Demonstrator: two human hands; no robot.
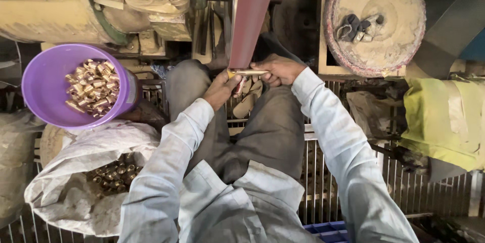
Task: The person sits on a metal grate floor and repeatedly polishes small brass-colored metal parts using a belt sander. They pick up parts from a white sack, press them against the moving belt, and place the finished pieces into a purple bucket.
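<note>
While I sit over the grating, the head view shows both my hands raised in front of my knees at the red belt (250, 20), which runs down from the top of the frame and ends just above them. My left hand (221, 89) is curled, fingers pinched on the near end of a thin brass rod (247, 72). My right hand (279, 69) is closed round the rod's other end. The rod lies crosswise, its long axis left to right, touching the belt's lower edge between my two hands. Both hands are equally close to it; neither is free.

To my left a purple bucket (45, 86) holds bright brass pieces (93, 86), heaped toward its right side. Below it an open white sack (76, 172) shows duller brass pieces (113, 175) in its mouth. My left hand is the nearer one to both.

To my right, beyond the belt, a round dusty disc (376, 0) with a reddish rim carries a small bundle of dark bits. Further right lies a yellow-green cloth bag (444, 116). I can make out no labels or signs.
</note>
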